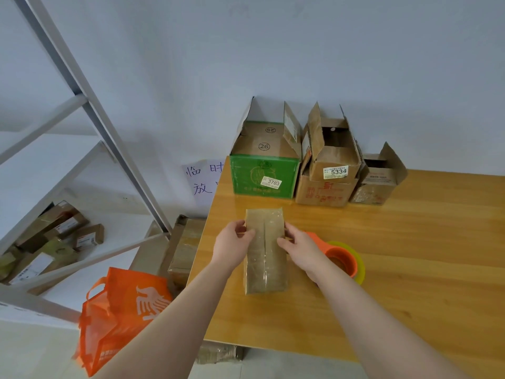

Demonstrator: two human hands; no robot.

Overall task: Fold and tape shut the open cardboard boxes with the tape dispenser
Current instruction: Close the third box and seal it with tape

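Note:
A narrow brown cardboard box lies on the wooden table, its two top flaps folded shut and glossy with tape. My left hand grips its left edge near the far end, thumb on top. My right hand grips the right edge opposite. An orange tape dispenser with a yellowish tape roll sits on the table just right of my right hand, partly hidden by it. Three open boxes stand at the back: a green one, a brown one and a small one.
The table's left edge runs close to the box. On the floor to the left are an orange bag and taped cartons. A white metal shelf rack with small parcels stands further left. A handwritten paper hangs on the wall.

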